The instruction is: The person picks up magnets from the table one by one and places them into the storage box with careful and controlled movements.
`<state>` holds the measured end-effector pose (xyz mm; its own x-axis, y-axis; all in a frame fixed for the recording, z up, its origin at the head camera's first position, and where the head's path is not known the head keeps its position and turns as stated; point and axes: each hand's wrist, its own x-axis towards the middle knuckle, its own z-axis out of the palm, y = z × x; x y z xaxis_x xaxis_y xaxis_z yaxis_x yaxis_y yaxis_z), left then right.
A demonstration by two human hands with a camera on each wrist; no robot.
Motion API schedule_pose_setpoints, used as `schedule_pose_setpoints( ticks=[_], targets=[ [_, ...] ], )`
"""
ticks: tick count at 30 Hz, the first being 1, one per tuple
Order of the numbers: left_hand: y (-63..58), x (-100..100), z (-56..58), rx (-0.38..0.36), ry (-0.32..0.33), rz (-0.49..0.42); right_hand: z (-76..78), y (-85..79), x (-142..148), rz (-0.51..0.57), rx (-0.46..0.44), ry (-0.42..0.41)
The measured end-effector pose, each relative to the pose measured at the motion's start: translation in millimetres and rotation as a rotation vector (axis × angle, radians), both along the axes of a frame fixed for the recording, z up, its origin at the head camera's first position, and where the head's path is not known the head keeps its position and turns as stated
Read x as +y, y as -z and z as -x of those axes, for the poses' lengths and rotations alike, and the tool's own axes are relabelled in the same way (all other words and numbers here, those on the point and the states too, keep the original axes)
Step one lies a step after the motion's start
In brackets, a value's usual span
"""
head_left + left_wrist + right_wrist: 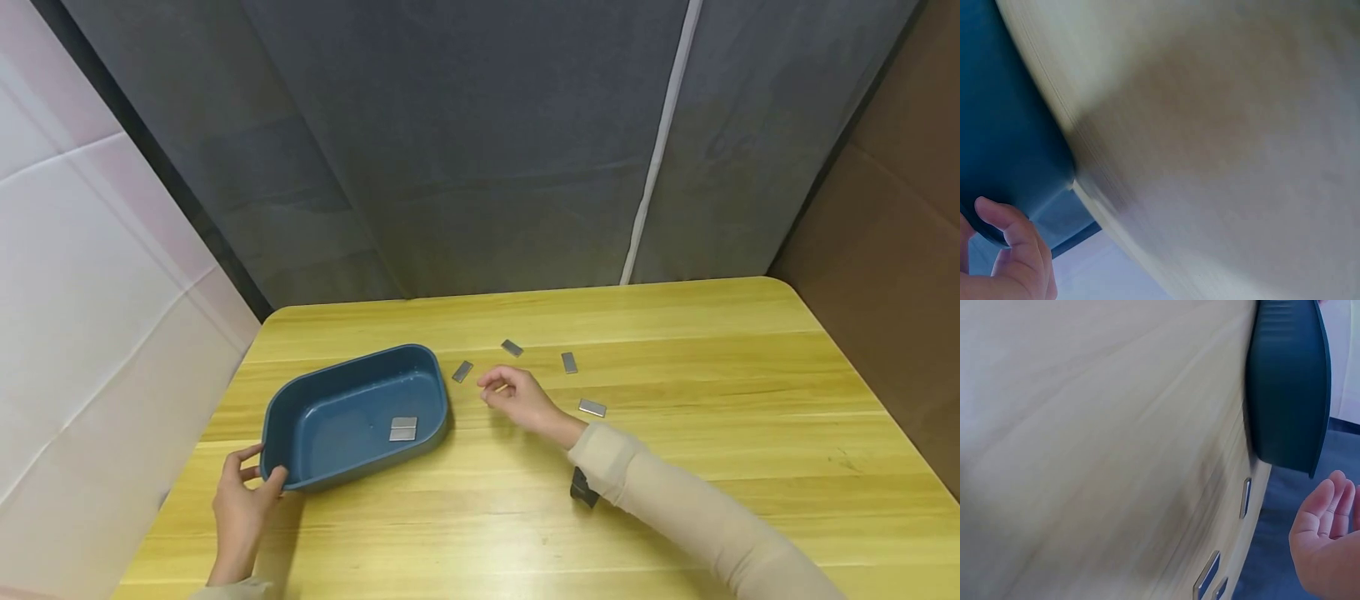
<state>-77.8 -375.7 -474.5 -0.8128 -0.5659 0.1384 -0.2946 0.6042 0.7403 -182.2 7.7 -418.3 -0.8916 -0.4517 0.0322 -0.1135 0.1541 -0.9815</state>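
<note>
Curled round the near-left corner of the blue bin (341, 437) on the table (675, 358), the left hand (243, 497) grips firmly — both hands cropped in their wrist views — while the right hand (522, 403), loosely bent, nothing visible in it, hovers near a metal plate (462, 372), its sleeve (693, 510) partly hiding a black object (581, 492).

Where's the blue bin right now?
In the head view, the blue bin sits on the left half of the wooden table, its near-left corner held by the left hand, two silvery pieces inside.
</note>
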Motion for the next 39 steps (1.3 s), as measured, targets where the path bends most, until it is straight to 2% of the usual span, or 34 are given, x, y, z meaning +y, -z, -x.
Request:
schedule_pose_setpoints(
  ticks=[8, 21, 30, 39],
  targets=[
    [1.2, 2, -0.2, -0.002, -0.007, 0.004, 5.5, 4.4, 16, 0.022, -0.121, 0.041],
    [-4.8, 6, -1.0, 0.018, 0.009, 0.028, 8.6, 15.4, 51, -0.014, -0.177, 0.081],
    [-1.8, 3, 0.2, 0.002, 0.003, 0.031, 10.5, 20.0, 71, -0.085, -0.121, 0.111],
    [-6.7, 4, -2.1, 0.005, 0.011, 0.000, 12.1, 23.6, 96, -0.136, -0.121, 0.132]
  ],
)
